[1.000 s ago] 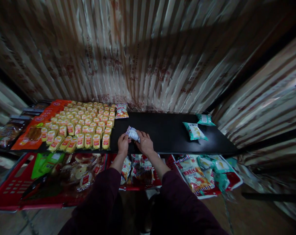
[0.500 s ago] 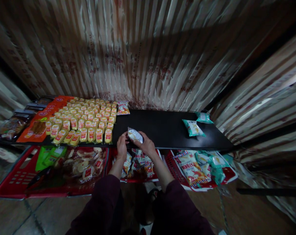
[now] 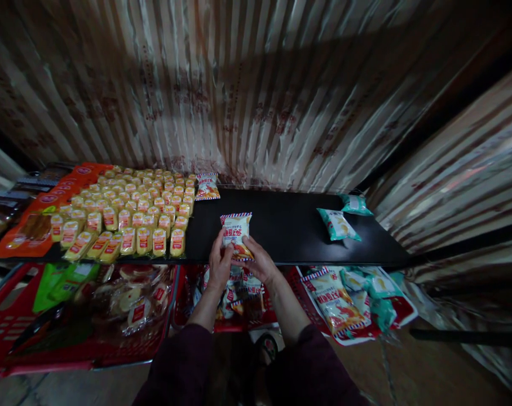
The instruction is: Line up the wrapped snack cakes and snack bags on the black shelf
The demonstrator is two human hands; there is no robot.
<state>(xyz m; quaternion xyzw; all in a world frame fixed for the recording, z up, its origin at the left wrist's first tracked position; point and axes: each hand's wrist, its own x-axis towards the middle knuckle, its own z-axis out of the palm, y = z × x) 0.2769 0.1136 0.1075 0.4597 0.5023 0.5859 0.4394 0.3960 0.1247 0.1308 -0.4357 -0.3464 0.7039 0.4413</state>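
Between both hands I hold a small snack bag (image 3: 235,230), white with red lettering, an orange lower part and striped ends. My left hand (image 3: 219,260) grips its left side, with the thumb on the front. On the lower right edge, my right hand (image 3: 258,260) has its fingers closed. The bag is upright over the front edge of the black shelf (image 3: 277,225). A matching snack bag (image 3: 207,186) leans at the back of the shelf, beside rows of yellow wrapped cakes (image 3: 144,239). Below my hands, a red basket (image 3: 180,304) holds more such bags, partly hidden by my forearms.
Two teal snack bags (image 3: 339,224) lie at the shelf's right. An orange package (image 3: 55,197) is at the left. Underneath are a red basket (image 3: 6,327) of wrapped food and another basket (image 3: 352,340) of mixed snack bags. Corrugated sheeting (image 3: 256,113) stands behind.
The snack bag has turned from its pale side, seen at a slant, to its printed front, upright. Both hands have shifted their hold on it. My view has moved slightly closer.
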